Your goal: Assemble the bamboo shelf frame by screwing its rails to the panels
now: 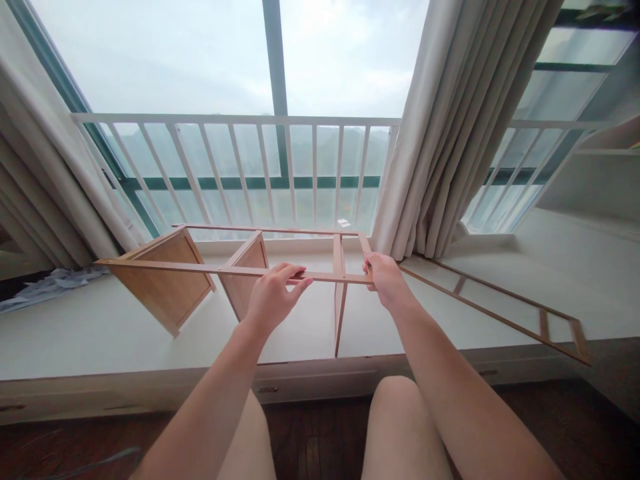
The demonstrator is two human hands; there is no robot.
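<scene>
A partly joined wooden shelf unit lies on its side on the white window ledge. Several flat boards stand between its two long rails, the front rail being nearer me. My left hand pinches this front rail right of its middle, thumb below and fingers on top. At the right end, my right hand is wrapped round the corner where the end crosspiece meets the rail. Part of that corner is hidden by its fingers.
A separate ladder-like wooden frame lies on the ledge at the right. A small white item sits by the window railing. Curtains hang at both sides. Crumpled cloth or plastic lies far left. My knees are below the ledge's front edge.
</scene>
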